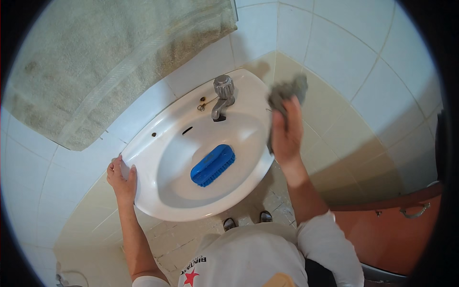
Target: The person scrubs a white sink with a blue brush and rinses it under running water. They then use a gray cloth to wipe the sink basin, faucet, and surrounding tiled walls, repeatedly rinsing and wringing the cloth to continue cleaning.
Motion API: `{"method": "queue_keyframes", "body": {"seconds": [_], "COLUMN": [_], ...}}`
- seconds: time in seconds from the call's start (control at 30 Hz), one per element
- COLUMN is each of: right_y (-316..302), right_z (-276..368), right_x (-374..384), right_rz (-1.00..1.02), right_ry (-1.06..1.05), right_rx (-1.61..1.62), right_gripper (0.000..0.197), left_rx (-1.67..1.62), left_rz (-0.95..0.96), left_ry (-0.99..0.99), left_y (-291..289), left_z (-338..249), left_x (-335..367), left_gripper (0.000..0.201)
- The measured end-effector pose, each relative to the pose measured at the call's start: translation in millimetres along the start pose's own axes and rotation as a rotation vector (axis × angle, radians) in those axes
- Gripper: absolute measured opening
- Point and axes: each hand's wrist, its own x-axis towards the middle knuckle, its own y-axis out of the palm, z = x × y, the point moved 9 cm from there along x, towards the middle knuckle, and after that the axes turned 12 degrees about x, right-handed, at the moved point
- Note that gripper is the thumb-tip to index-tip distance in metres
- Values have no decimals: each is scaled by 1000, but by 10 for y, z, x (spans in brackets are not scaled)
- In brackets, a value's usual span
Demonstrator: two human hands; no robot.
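My left hand (122, 181) grips the left edge of a white oval washbasin (181, 212), its thumb apart from the curled fingers. In my right hand (288, 138) is a crumpled grey cloth (288, 91), somewhat blurred, at the basin's right edge. Part of the cloth hangs down beside the rim. A blue scrubbing brush (213, 165) lies in the bowl, bristles toward the lower right. At the back of the basin stands a metal tap (223, 95) with a clear ribbed knob. A small chain (202, 107) is fixed left of the tap.
A large beige towel (119, 62) hangs on the tiled wall at the upper left. Tiled walls (344, 57) meet behind the basin. An orange-red cabinet or door with a handle (415, 210) is at the lower right. My feet (247, 220) stand on the tiled floor below.
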Motion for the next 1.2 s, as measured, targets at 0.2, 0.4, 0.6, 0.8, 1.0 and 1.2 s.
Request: {"method": "queue_keyframes", "body": {"seconds": [0.2, 0.4, 0.6, 0.8, 1.0, 1.2], "right_y": [1471, 1697, 1672, 1713, 1720, 2011], "right_z": [-10, -42, -722, -1119, 78, -247], "right_x": [483, 539, 937, 747, 396, 729], "right_rz": [544, 485, 383, 490, 584, 668], "right_ry": [-361, -347, 429, 689, -341, 152], "right_rx": [-194, -209, -116, 393, -439, -452], "right_gripper": [23, 17, 22, 23, 20, 23], "left_rx": [-70, -127, -212, -227, -224, -238], "left_rz": [-34, -28, -20, -48, -18, -32], "left_ry": [54, 45, 43, 64, 44, -7], "left_y": [49, -3, 6, 44, 22, -16], "left_z": [-64, 14, 14, 4, -10, 80], "left_x": [48, 5, 46, 81, 16, -3], "left_gripper": [58, 58, 56, 55, 55, 52]}}
